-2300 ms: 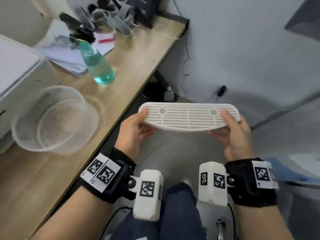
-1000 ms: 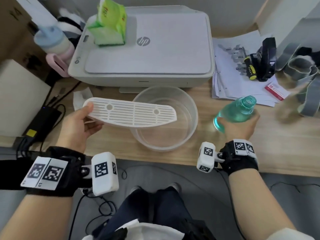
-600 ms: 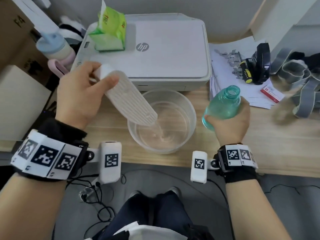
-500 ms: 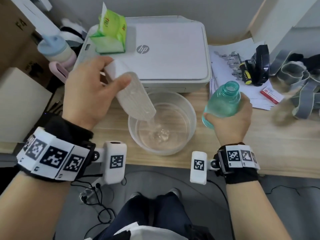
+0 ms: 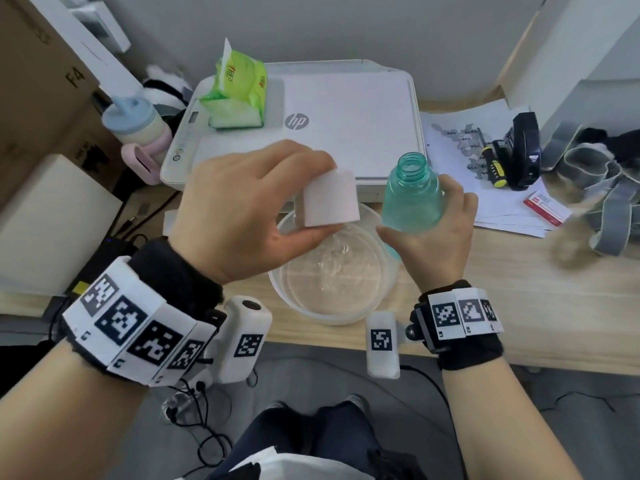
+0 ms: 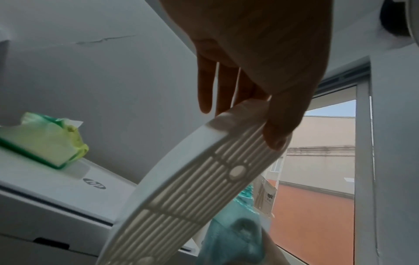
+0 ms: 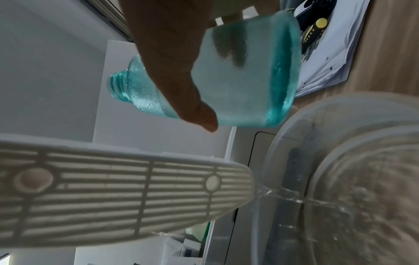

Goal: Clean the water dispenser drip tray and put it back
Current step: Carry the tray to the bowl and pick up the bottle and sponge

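We're mid-clean: left hand (image 5: 242, 213) pinches drip tray (image 7: 127, 190), draining into bowl (image 5: 287, 306); right hand (image 5: 433, 244) grips bottle (image 5: 412, 199). Rinse, refit left.

Black wristbands (image 5: 464, 344) carry checkered tags and white cameras (image 5: 381, 342)
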`<state>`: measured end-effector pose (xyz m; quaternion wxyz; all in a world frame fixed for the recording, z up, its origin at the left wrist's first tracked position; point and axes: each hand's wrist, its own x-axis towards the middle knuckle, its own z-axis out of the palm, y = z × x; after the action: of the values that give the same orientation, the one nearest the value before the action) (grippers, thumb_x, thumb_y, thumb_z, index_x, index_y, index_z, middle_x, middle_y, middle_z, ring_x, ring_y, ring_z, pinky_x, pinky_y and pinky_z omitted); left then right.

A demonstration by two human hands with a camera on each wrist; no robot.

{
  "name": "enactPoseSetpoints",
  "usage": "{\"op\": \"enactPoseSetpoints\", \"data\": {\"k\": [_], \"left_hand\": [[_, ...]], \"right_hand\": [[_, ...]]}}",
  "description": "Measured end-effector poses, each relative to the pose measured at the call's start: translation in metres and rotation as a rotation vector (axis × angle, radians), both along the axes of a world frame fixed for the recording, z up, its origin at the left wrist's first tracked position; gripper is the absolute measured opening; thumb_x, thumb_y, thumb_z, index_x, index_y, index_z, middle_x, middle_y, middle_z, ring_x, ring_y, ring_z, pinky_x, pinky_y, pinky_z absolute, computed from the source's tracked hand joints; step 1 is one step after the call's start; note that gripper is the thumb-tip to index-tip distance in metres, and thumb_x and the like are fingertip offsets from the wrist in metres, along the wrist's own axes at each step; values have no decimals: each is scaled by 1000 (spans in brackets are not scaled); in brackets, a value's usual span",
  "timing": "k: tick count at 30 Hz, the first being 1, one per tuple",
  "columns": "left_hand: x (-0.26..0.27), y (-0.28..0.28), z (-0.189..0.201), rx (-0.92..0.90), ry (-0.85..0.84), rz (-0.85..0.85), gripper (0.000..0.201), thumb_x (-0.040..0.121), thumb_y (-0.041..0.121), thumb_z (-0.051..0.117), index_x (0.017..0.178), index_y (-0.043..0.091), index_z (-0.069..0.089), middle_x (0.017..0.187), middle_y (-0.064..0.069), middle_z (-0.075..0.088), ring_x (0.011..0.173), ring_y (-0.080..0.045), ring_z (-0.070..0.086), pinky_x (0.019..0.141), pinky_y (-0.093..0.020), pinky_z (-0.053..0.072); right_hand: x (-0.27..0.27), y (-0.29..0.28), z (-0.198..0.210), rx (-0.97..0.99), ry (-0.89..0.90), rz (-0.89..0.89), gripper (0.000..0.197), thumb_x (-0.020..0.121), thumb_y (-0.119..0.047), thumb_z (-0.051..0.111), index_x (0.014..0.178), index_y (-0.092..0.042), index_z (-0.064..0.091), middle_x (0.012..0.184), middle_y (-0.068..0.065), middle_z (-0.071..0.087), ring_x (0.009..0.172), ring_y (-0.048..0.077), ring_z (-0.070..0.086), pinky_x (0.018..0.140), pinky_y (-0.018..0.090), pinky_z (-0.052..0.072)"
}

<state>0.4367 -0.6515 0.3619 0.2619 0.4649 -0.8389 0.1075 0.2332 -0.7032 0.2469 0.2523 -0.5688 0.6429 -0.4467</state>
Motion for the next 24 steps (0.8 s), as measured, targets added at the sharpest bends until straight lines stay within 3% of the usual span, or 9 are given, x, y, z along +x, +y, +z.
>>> {"op": "enactPoseSetpoints", "data": {"k": [6,13,19,24], "left_hand": [[-3,6,5,-35,-19,-8,42,77,44,69,103,13,59,93,-4,72,69,-26,66,57,-28,39],[-6,10,3,-66,-30,-9,41,77,42,70,100,9,65,92,-5,72,68,-27,66,56,-35,44],[-9,16,2,-38,96,85,41,78,44,66,102,11,63,95,-3,72,78,-16,59,58,-34,46],[-12,25,1,-17,173,127,42,77,42,69,102,8,66,95,-4,71,74,-22,63,56,-38,52]], "right_hand": [[6,1,1,-32,17,31,83,51,-21,84,123,-15,44,107,-1,33,81,1,30,68,12,28],[6,3,4,-16,29,48,85,51,-22,85,125,-17,43,108,-1,33,85,7,34,71,14,30],[5,6,5,-29,11,69,85,51,-20,85,125,-15,44,108,-1,33,82,0,30,71,11,28],[5,7,5,-27,-3,73,85,50,-21,85,124,-15,44,108,1,35,78,-4,27,71,12,29]]}}
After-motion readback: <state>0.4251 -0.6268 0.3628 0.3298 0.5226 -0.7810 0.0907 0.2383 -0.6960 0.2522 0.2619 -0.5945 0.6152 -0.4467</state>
